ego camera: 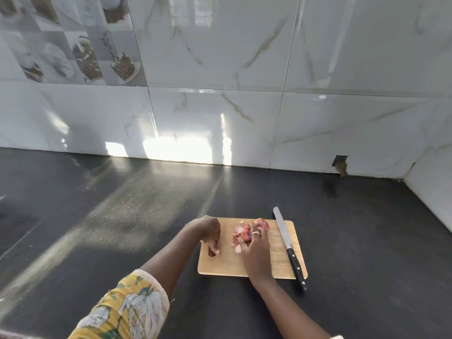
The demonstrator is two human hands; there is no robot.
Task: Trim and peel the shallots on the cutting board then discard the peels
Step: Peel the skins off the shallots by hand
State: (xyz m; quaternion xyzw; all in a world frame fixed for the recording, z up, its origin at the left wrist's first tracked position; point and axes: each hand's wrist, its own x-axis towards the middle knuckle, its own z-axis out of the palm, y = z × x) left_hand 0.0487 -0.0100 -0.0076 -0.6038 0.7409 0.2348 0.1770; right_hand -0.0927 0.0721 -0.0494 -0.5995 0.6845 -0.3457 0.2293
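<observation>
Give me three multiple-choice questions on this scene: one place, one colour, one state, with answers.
1. The knife lies: A) left of the cutting board; B) along its right side; C) by the wall.
2. Its handle is: A) black; B) red; C) white.
3. The right hand is: A) gripping the knife; B) flat on the counter; C) on the shallots.
Answers: B, the blade and handle run down the board's right edge; A, the handle is dark with rivets; C, its fingers are on the pink bulbs.
</observation>
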